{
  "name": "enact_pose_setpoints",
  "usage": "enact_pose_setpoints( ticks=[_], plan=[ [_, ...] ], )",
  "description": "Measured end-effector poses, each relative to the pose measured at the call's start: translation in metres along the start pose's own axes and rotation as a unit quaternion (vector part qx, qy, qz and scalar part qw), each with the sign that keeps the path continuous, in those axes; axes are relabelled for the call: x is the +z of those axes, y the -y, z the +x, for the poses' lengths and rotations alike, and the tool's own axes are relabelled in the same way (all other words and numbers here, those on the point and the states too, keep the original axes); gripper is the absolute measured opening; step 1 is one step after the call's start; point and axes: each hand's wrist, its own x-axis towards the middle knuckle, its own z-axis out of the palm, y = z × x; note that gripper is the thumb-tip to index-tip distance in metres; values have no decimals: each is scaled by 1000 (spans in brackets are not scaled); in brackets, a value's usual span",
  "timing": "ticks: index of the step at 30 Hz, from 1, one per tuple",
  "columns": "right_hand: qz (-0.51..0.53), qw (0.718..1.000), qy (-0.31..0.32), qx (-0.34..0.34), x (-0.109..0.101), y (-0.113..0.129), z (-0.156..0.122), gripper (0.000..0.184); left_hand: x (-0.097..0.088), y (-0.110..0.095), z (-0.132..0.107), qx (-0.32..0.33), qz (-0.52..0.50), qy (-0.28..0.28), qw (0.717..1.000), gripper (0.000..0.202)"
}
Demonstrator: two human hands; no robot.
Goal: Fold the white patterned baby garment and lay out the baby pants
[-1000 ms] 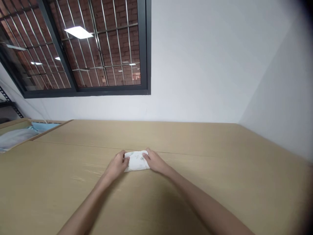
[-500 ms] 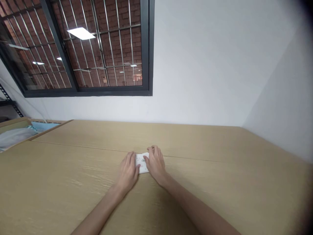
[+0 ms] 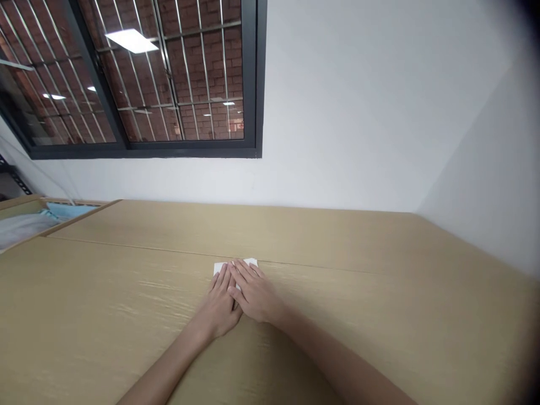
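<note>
Grips (image 3: 221, 304) (image 3: 258, 295) flat on white piece (image 3: 252, 261), far corners (image 3: 217, 267) out, surface (image 3: 379, 320) around.

There is one left hand (image 3: 221, 306) and one right hand (image 3: 256, 293), two in total. I count one white flat piece (image 3: 251, 262) and one tan work surface (image 3: 346, 315). The window (image 3: 252, 84) is one, and two of its panes (image 3: 202, 73) are visible. There is one back wall (image 3: 337, 112) and one right wall (image 3: 498, 163), which makes two walls. There is also one open box (image 3: 84, 217).
</note>
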Motion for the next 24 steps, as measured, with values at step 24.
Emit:
enact_pose_setpoints(
  ticks=[24],
  plan=[
    [83,990,95,56,-17,-28,10,75,-20,15,10,-63,-16,37,997,77]
  ],
)
